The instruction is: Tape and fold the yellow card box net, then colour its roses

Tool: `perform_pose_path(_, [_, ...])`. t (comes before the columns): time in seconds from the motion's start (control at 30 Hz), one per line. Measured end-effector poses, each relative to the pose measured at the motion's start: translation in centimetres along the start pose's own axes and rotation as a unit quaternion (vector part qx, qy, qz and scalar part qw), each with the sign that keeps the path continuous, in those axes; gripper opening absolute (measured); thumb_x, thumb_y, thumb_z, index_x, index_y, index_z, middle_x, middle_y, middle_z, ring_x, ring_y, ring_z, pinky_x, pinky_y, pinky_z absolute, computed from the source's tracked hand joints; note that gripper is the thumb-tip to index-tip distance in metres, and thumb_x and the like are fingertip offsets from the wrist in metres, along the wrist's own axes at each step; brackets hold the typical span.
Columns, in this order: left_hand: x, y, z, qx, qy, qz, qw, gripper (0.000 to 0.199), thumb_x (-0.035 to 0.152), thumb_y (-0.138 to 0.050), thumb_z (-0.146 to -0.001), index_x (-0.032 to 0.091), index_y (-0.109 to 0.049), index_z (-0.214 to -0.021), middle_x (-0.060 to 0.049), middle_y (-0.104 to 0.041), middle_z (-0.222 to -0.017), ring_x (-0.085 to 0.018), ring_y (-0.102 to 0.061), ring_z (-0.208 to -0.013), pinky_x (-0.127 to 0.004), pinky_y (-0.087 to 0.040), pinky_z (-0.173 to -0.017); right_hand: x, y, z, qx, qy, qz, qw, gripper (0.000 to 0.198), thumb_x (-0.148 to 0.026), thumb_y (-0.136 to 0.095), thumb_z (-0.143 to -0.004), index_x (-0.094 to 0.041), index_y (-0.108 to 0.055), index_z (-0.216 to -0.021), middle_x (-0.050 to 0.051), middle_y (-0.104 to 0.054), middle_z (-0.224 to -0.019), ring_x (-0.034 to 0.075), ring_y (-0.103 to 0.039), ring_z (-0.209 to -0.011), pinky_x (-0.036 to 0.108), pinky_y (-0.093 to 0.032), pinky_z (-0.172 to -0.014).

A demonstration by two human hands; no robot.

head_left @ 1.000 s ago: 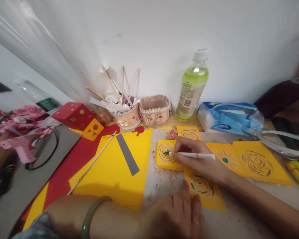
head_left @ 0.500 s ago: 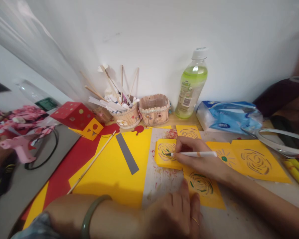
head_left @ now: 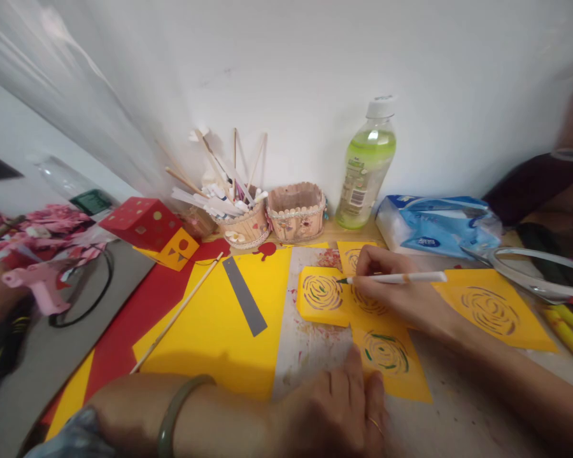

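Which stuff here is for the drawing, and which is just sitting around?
Seems to be for the drawing:
- white pen, held in the right hand
- yellow cut-out with swirly marks

Seems to be just sitting around:
- bottle of green drink
- blue packet
- grey strip
- red spotted box

Right hand (head_left: 396, 289) and pen (head_left: 403, 278) are sliding rightward
The green tip is now standing at the right edge of the left swirl (head_left: 323, 294), no longer over its middle, where a small green mark (head_left: 321, 288) is showing clear of it; the hand is baring part of the middle swirl (head_left: 367, 305) and is covering the sunburst that was in sight earlier
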State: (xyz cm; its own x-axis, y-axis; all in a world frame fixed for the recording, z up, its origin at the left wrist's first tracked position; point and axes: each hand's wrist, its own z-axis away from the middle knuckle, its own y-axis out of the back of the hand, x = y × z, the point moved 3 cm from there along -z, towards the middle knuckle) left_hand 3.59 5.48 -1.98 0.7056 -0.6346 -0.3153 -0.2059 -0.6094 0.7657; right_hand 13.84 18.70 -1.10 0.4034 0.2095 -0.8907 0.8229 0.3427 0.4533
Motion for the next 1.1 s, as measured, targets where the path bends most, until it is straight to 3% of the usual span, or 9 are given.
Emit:
perform_pose_path(0.7, [0.1,-0.1,0.0,0.020,0.022,0.014,0.999,0.011,0.015,-0.056,-0.077,0.007,-0.062,-0.082,-0.015,-0.070,-0.075,-0.015,-0.053,-0.037,-0.024,-0.031,-0.027,0.5,-0.5,-0.7,-0.027,0.020,0.019,0.999,0.016,-0.029,-0.056,-0.077,-0.018,-0.050,-0.068,-0.003,-0.052,-0.062,0.009,-0.042,-0.052,0.021,-0.029,-0.044])
perform_pose_path(1.1, [0.1,-0.2,0.0,0.034,0.037,0.011,0.999,0.010,0.014,-0.056,-0.076,0.008,-0.062,-0.080,-0.016,-0.070,-0.076,-0.016,-0.053,-0.037,-0.025,-0.030,-0.027,0.5,-1.0,-0.8,-0.048,0.012,0.002,0.999,0.013,-0.024,-0.055,-0.076,-0.019,-0.048,-0.066,-0.006,-0.046,-0.053,0.006,-0.038,-0.043,0.021,-0.027,-0.041])
